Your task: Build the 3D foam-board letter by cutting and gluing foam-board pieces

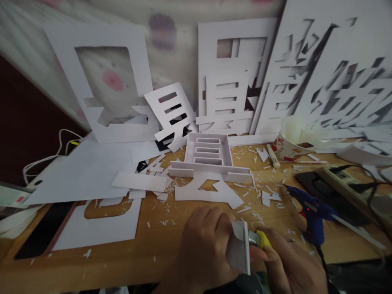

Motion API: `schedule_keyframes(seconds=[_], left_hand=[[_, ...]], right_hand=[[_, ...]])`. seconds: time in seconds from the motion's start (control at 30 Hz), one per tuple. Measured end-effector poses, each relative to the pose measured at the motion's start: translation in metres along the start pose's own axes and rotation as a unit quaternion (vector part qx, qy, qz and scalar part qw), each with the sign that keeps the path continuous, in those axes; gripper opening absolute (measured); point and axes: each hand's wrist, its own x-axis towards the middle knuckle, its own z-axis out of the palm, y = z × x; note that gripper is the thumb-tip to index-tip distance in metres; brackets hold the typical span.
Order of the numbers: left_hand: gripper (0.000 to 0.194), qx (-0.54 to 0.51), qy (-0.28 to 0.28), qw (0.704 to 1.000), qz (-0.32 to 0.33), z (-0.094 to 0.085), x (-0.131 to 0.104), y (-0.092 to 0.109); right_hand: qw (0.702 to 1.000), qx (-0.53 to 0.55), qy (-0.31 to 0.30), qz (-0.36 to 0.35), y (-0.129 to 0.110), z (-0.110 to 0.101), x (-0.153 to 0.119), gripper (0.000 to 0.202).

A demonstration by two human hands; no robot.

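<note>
Near the table's front edge, my left hand (205,241) is closed around a small white foam-board piece (240,247), held up on edge. Beside it, my right hand (288,261) grips a yellow utility knife (263,240). The knife's metal part is against or just behind the board; its blade cannot be made out. Beyond my hands stands a white box-like letter form (209,150) with three slots. In front of it lies a flat white cut-out (208,190) with a pointed opening.
A blue glue gun (315,210) stands at the right, near a power strip (352,188). A paper cup (288,145) holds translucent glue sticks, with a marker (273,156) beside it. Cut white sheets (235,77) lean along the back. Offcuts and a large sheet (82,175) lie at the left.
</note>
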Motion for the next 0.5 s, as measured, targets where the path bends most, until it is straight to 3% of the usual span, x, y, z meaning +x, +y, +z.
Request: schedule_keyframes(seconds=[0.1, 0.17, 0.27, 0.33, 0.4, 0.5], left_hand=[[0.037, 0.003, 0.014, 1.000, -0.002, 0.003, 0.002, 0.001], [0.033, -0.011, 0.021, 1.000, -0.002, 0.003, 0.003, 0.004], [0.031, -0.123, -0.012, 0.988, -0.096, 0.000, 0.004, 0.008], [0.031, -0.267, -0.073, 0.932, -0.235, -0.004, 0.005, 0.008], [0.033, -0.404, -0.128, 0.831, -0.359, -0.006, 0.006, 0.005], [0.044, -0.558, -0.148, 0.701, -0.419, -0.006, 0.006, -0.001]], right_hand=[[0.998, -0.034, -0.008, 0.045, 0.005, 0.004, 0.003, 0.055], [0.992, -0.061, -0.018, 0.110, 0.015, 0.003, 0.006, 0.058], [0.975, -0.054, -0.040, 0.212, 0.030, 0.000, 0.009, 0.062], [0.967, -0.026, -0.060, 0.247, 0.034, -0.001, 0.009, 0.064], [0.962, -0.006, -0.074, 0.261, 0.033, 0.001, 0.007, 0.064], [0.958, 0.028, -0.085, 0.273, 0.029, 0.006, 0.004, 0.064]])
